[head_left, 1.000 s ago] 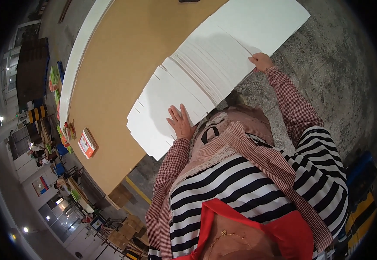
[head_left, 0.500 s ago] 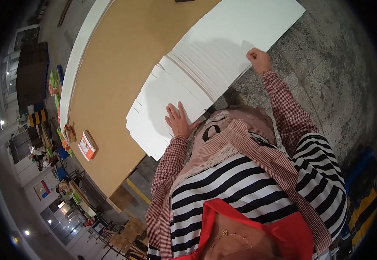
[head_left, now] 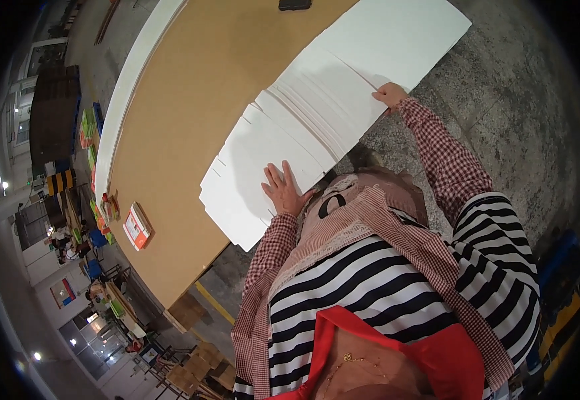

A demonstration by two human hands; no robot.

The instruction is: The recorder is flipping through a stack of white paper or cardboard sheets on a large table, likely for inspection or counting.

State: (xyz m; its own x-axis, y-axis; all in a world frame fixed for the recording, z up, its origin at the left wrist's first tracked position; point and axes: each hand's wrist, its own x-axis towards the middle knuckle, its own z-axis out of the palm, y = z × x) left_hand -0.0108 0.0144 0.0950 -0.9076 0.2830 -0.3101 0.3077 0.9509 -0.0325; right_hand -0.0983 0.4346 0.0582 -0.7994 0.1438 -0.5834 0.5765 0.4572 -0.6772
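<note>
The left hand lay flat, fingers spread, on a fanned stack of white sheets along the near edge of the brown worktop. The right hand pinched the stack's near edge further along. The sheets overhung that edge; in my judgement an uneven push could spill them onto the floor. A small orange-and-white box sat by the worktop's left edge. A dark flat item lay at its far edge.

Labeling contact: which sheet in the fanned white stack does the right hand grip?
The right hand grips the edge of the big topmost white sheet at the far end; the left hand presses the lower sheets.
</note>
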